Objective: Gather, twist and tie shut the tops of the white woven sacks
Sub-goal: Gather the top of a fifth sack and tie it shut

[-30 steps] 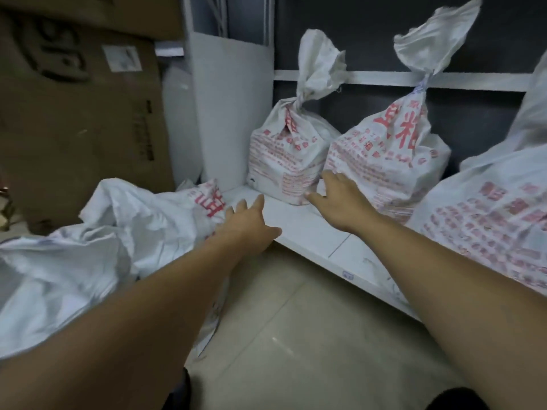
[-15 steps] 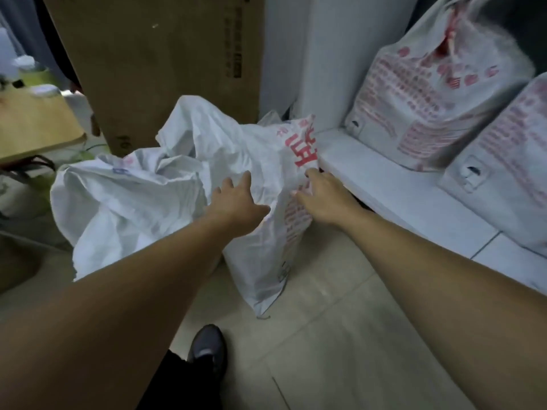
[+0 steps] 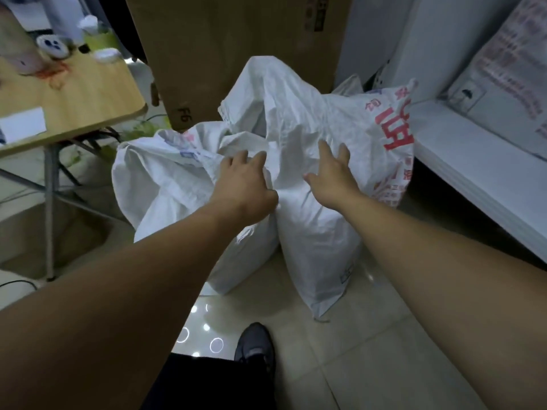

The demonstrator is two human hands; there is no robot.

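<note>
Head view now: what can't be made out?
All head view:
Contents of the red-printed sack and the blue-printed sack: crumpled tops hide them.
Shelved sack: cut off by the right edge, print blurred.
Cardboard box: top cut off by the upper edge.
Tabletop items: blurred, too small to name.

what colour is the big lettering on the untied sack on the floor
Red, on the white untied sack; head view.

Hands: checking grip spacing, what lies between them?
Head view: only crumpled white sack cloth lies between the left hand and the right hand.
</note>
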